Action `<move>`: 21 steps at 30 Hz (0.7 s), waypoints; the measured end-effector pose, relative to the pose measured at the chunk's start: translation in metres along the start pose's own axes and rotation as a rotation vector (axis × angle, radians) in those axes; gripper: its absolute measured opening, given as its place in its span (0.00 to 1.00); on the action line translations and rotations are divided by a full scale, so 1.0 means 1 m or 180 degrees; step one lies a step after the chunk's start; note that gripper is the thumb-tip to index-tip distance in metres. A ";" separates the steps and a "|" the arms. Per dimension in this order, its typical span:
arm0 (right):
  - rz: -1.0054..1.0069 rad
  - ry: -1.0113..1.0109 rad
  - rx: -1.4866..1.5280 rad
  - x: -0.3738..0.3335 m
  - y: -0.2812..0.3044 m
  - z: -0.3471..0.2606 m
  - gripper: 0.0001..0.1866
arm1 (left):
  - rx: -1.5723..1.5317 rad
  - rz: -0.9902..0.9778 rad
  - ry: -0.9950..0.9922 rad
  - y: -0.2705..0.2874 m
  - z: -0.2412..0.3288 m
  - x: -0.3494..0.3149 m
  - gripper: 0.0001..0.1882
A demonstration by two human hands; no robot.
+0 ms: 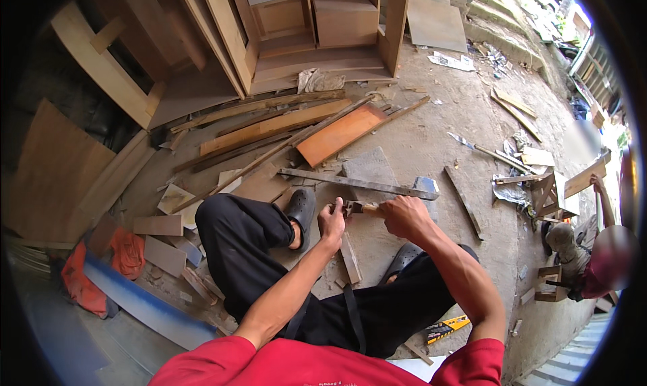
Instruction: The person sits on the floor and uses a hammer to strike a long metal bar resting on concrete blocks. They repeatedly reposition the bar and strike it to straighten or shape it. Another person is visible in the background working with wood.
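Note:
In front of my knees, my left hand [331, 221] is closed on a small dark piece whose kind I cannot make out. Its thumb and fingers press round the near end. My right hand [406, 217] wraps round the light wooden handle of a short tool [370, 211]. The tool's dark end meets the small piece beside my left fingers, so its exact shape is hidden. Just beyond both hands, a long narrow grey-brown bar [357, 180] lies across a flat grey slab [371, 164] on the ground.
An orange-brown board [342, 133] and several planks [269, 126] lie ahead, before an open wooden cabinet [323, 62]. Scraps and an orange cloth [128, 252] are at left. A handsaw [446, 329] is near my right thigh. Another person [573, 251] handles wood at far right.

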State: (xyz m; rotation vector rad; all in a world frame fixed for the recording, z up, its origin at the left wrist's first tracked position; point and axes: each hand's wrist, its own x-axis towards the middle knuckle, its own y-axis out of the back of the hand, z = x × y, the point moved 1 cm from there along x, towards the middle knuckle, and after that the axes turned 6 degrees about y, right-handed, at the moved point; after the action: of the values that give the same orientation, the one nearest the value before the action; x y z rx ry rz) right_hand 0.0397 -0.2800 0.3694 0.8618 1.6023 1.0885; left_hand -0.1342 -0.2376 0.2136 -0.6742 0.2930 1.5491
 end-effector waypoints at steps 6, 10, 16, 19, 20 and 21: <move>-0.0089 -0.0001 -0.0150 0.030 -0.013 -0.002 0.08 | 0.0892 0.0301 -0.0733 0.006 0.016 -0.007 0.19; -0.0190 -0.0261 -0.0010 0.039 -0.005 0.001 0.11 | 0.0703 -0.0040 -0.0928 0.010 0.042 -0.010 0.20; -0.0424 -0.0371 0.0008 0.041 0.002 0.016 0.14 | -0.0331 -0.1325 -0.0086 0.026 0.082 -0.023 0.25; -0.0489 -0.0299 -0.0102 0.036 0.004 0.018 0.13 | -0.0830 -0.1936 0.0101 0.031 0.100 -0.033 0.25; -0.0496 -0.0335 -0.0036 0.034 0.003 0.019 0.13 | -0.0936 -0.2130 0.0165 0.032 0.104 -0.036 0.25; -0.0493 -0.0371 0.0021 0.034 0.005 0.019 0.13 | -0.0954 -0.2189 0.0155 0.032 0.108 -0.035 0.25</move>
State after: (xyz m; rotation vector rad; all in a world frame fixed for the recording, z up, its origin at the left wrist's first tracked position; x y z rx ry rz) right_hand 0.0488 -0.2433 0.3608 0.7774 1.5490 0.9084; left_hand -0.1924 -0.2090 0.3122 -0.9293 -0.1379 0.9198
